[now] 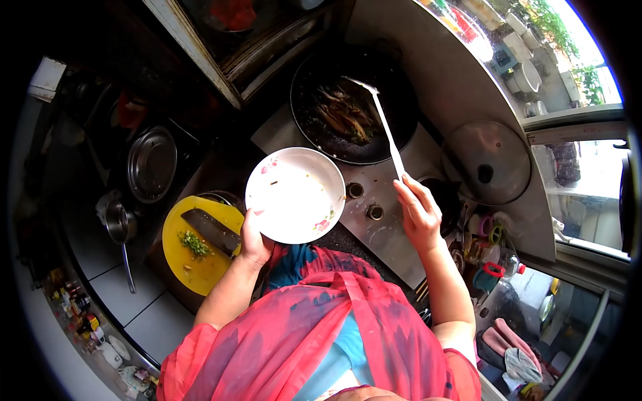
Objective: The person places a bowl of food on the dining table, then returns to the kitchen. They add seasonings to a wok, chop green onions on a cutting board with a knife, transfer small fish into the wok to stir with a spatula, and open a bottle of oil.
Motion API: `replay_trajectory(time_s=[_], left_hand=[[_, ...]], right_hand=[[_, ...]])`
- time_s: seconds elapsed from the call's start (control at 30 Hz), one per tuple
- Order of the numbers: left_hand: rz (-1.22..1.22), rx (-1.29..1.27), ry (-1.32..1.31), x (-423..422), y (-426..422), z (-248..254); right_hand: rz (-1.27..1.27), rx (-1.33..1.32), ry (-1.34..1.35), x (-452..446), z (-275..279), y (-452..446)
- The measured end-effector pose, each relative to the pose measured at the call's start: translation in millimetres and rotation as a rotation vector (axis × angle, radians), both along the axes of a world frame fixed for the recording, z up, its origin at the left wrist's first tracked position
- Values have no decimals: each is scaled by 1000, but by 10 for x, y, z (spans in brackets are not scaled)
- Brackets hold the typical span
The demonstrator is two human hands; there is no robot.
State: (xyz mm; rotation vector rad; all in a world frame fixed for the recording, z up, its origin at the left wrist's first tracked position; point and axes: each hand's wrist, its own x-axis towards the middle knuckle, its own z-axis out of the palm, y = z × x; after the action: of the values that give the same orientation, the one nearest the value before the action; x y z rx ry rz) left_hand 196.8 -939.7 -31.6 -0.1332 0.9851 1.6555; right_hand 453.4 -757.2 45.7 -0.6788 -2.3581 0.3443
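A white plate with pink flower prints (294, 197) is gripped at its lower left rim by my left hand (255, 239). It carries only small specks. My right hand (420, 212) is closed round the handle of a long metal spatula (386, 123). The spatula's head rests over a large dark wok (311, 137), at the right of some browned food strips (344, 113). Left of my left hand lies a yellow cutting board (175, 257) with a dark-bladed knife (212, 228) and chopped greens (193, 243).
A glass lid (486, 162) leans at the right by the window. Two small jars (374, 212) stand between plate and right hand. A round metal lid (152, 164) and a ladle (127, 257) are at the left. Bottles (509, 262) stand at the lower right.
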Motion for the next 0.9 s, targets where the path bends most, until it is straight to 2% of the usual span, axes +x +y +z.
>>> replay_trajectory(time_s=[0.13,0.2,0.37,0.5,0.63,0.73,0.9], left_hand=[[-12,-19,19,-15,0,35],[-5,-17,16,-9,1,29],[-14,-8,-11,-32,-11,-22],[-14,-15,-5,-27,-2,23],[-8,6,-15,-43,-8,-15],[-7,19,-41,-61,-15,-58],[8,2,-52,-131,-11,-84]], right_hand=[[-97,-170,131,59,225,-280],[-75,-208,104,9,171,-315],[-20,-98,-4,-95,-281,-215],[48,-36,-38,6,-115,-404],[-31,-50,41,-13,54,-378],[-69,-62,39,-151,-34,-251],[16,12,-39,-78,-175,-323]])
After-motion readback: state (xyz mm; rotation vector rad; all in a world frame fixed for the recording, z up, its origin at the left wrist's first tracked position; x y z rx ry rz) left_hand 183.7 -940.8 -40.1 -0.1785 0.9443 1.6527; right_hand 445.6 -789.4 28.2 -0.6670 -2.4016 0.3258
